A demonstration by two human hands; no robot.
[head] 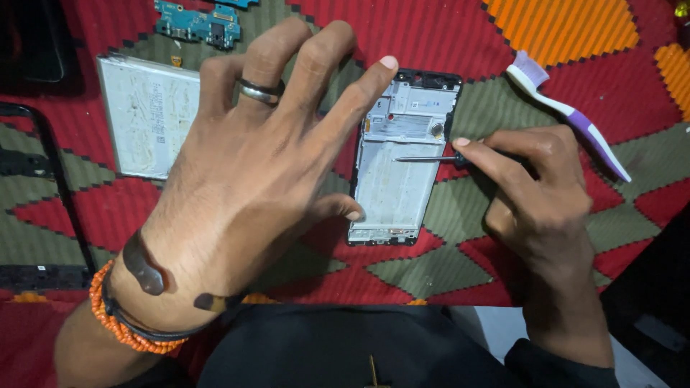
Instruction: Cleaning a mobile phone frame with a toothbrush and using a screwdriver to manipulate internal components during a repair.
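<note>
An opened phone frame (402,162), grey-white inside with a black rim, lies on a red patterned cloth (445,36). My left hand (266,165), with a ring and an orange bead bracelet, spreads above the frame's left side; its thumb touches the lower left edge and its index fingertip reaches the top. My right hand (535,190) grips a thin screwdriver (424,159) whose metal shaft lies across the middle of the frame, tip pointing left.
A flat white battery (147,115) lies left of the hand. A blue-green circuit board (198,25) sits at the top. A white and purple toothbrush (568,111) lies at the right. A black frame piece (43,172) is at the far left.
</note>
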